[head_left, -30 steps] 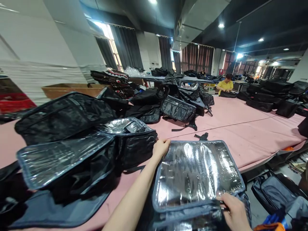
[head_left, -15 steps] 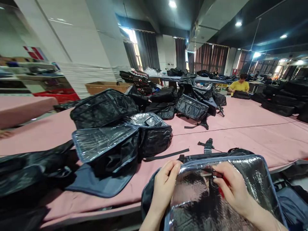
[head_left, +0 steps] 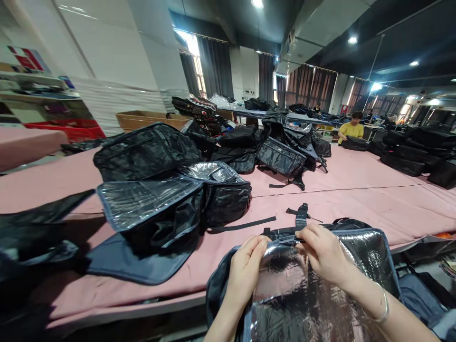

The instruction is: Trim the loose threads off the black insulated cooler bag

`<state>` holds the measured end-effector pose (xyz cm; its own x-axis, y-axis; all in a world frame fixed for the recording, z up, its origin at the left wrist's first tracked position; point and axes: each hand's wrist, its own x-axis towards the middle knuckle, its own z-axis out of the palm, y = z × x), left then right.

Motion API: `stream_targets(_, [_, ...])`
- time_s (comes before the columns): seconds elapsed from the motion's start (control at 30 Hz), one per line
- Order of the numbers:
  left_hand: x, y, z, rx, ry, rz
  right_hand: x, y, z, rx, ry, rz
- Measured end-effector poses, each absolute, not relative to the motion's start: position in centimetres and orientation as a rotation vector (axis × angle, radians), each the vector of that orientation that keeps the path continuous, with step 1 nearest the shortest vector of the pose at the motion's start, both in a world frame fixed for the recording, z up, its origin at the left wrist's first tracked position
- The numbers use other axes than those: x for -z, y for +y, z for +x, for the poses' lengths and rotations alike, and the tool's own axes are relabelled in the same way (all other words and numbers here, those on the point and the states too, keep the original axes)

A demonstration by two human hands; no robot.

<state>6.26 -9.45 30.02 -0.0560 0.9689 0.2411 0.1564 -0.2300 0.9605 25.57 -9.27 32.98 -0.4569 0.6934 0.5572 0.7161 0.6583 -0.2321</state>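
I hold a cooler bag [head_left: 359, 266] with a shiny foil lining and a grey-bound edge upright against the near side of the pink table [head_left: 374, 199]. My left hand [head_left: 246, 270] pinches the top left corner of the foil panel. My right hand [head_left: 322, 254], a bangle on its wrist, is closed on the top edge near the middle, by the black strap and buckle [head_left: 301, 216]. What the right fingers pinch is hidden.
Open black bags with foil lids [head_left: 167, 199] lie piled to the left and further back [head_left: 281, 154]. A cardboard box [head_left: 149, 119] stands at the back left. A person in yellow [head_left: 351, 129] works at the far end. More black bags [head_left: 413, 154] sit at right.
The bag was pulled off the table toward me and stood upright. My right hand moved from its lower edge up to the top edge, then left along it. The view swung right.
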Motion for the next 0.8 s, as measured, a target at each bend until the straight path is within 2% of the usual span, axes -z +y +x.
stream_targets(0.8, [-29.9, -9.5, 6.3, -1.328, 1.265, 1.398, -32.9, -7.5, 25.5, -0.005, -2.329, -0.861])
